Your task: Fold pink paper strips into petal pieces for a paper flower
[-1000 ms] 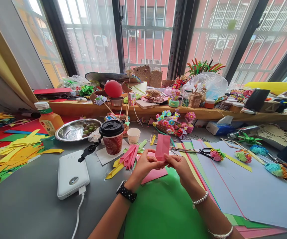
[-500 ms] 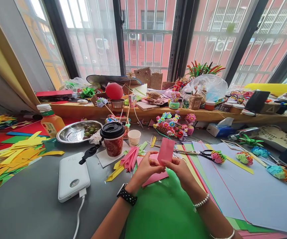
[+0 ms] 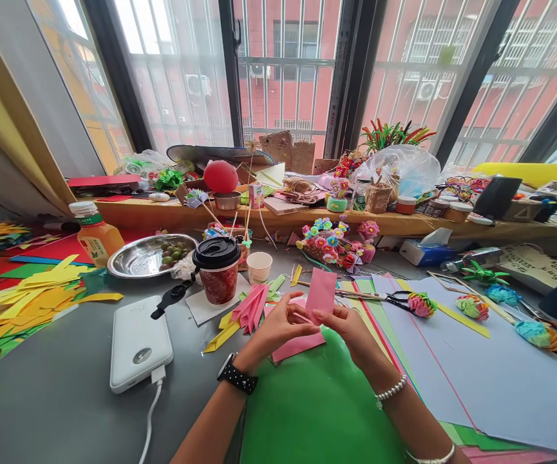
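Observation:
A small pink paper rectangle (image 3: 322, 290) stands upright above the green mat, between my hands. My right hand (image 3: 350, 328) pinches its lower edge, thumb in front and the other fingers behind. My left hand (image 3: 283, 325) is at the paper's left edge with thumb and fingers apart; whether a fingertip touches the paper is hard to tell. Below them, a larger pink sheet (image 3: 297, 348) lies on the green mat (image 3: 326, 406). Folded pink paper strips (image 3: 252, 309) and a folded yellow strip (image 3: 223, 337) lie to the left.
A lidded red cup (image 3: 219, 280), a paper cup (image 3: 259, 267) and a white power bank (image 3: 140, 341) with cable stand left. Scissors (image 3: 396, 298) lie on stacked paper sheets (image 3: 476, 367) at right, beside folded paper flowers (image 3: 471, 306). Cut strips (image 3: 41, 296) heap far left.
My left hand has shifted slightly left, its fingers loosening from around the pink paper's edge. The paper stays in my right hand, turned slightly.

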Tool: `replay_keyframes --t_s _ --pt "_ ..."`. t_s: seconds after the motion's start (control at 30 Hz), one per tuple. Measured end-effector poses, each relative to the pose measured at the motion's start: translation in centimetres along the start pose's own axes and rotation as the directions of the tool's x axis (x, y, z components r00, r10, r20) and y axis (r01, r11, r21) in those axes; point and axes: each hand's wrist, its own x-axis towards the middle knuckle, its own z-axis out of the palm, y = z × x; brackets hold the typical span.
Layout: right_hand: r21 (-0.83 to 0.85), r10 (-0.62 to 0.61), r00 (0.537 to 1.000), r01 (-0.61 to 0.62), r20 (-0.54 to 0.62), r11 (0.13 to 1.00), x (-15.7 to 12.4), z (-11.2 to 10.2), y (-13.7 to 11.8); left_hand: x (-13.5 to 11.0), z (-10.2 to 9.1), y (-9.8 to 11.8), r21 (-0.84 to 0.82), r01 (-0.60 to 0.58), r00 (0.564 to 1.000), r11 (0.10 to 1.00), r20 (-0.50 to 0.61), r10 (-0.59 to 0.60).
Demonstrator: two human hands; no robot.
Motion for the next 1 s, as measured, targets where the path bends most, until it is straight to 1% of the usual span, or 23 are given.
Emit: replay_keyframes --t_s 0.1,0.13,0.23,0.3,0.33,0.4,0.5,0.6,0.67,0.73,0.77,0.9,1.0 --pt "-0.168 -0.068 0.997 0.074 0.039 0.983 0.1 0.1 -0.1 0.4 0.0 -0.1 -0.040 -0.053 0.983 0.998 -0.179 0.045" --pt "-0.202 -0.073 0.995 0.085 0.066 0.976 0.1 0.2 -0.1 0.4 0.0 -0.1 -0.039 -0.072 0.974 0.997 -0.216 0.062" --pt "-0.243 -0.043 0.985 0.084 0.167 0.966 0.1 0.6 0.2 0.5 0.0 0.0 -0.037 -0.074 0.969 0.997 -0.237 0.063" --pt "-0.262 -0.031 0.976 0.089 0.216 0.961 0.1 0.7 0.3 0.4 0.0 0.0 -0.066 -0.043 0.971 0.997 -0.237 0.027" --pt "-0.276 -0.040 0.974 0.102 0.221 0.956 0.1 0.6 0.4 0.3 -0.1 -0.1 -0.086 -0.029 0.970 0.996 -0.244 0.007" --pt "-0.321 -0.084 0.981 0.137 0.173 0.937 0.2 0.4 0.3 0.3 -0.1 -0.1 -0.112 -0.009 0.967 0.994 -0.255 -0.020" --pt "-0.346 -0.183 0.983 0.175 0.007 0.922 0.2 0.0 0.1 0.2 0.1 -0.3 -0.089 0.010 0.974 0.996 -0.226 -0.030" --pt "-0.315 -0.262 0.956 0.212 -0.128 0.925 0.2 -0.1 -0.1 0.2 0.7 -0.5 -0.050 0.031 0.987 0.998 -0.156 -0.038" --pt "-0.340 -0.327 0.930 0.257 -0.166 0.905 0.0 0.0 -0.1 0.1 1.1 -0.5 -0.047 0.032 0.990 0.998 -0.138 -0.038" --pt "-0.410 -0.413 0.896 0.318 -0.166 0.855 -0.2 0.2 0.1 0.2 1.3 -0.6 -0.057 0.026 0.989 0.998 -0.142 -0.034" --pt "-0.459 -0.463 0.873 0.352 -0.153 0.816 -0.3 0.2 0.1 0.2 1.4 -0.6 -0.062 0.024 0.989 0.998 -0.146 -0.033" --pt "-0.654 -0.656 0.754 0.475 -0.043 0.588 -0.5 0.1 0.7 0.2 1.3 -0.7 -0.076 0.008 0.987 0.997 -0.161 -0.021" --pt "-0.719 -0.733 0.676 0.548 0.079 0.428 -0.3 -0.1 1.1 0.2 1.2 -0.7 -0.067 -0.027 0.982 0.997 -0.188 0.014"
